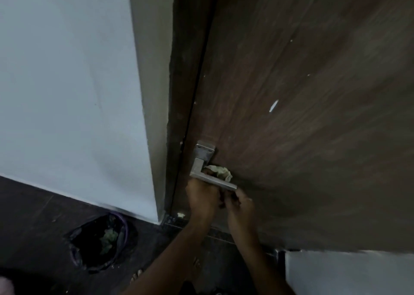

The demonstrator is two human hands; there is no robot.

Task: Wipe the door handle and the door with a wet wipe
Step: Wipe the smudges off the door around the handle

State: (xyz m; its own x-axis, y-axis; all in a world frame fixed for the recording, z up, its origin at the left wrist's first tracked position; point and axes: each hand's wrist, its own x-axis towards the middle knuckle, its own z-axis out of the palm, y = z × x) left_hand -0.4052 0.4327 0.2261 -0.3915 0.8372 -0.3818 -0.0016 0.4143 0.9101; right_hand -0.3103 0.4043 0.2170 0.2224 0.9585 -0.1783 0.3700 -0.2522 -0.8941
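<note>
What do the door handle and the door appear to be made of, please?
The door handle looks like brushed metal: grey, dull sheen, square edges, a screwed plate. The door looks like dark wood or wood-look laminate, matt, with streaky grain; which one, I cannot tell.

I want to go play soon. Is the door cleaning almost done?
Not yet. Both hands, left and right, are at the metal handle, with the crumpled wipe tucked behind it. The door shows pale specks, so it looks unwiped. Used wipes seem to lie in the bin.
</note>
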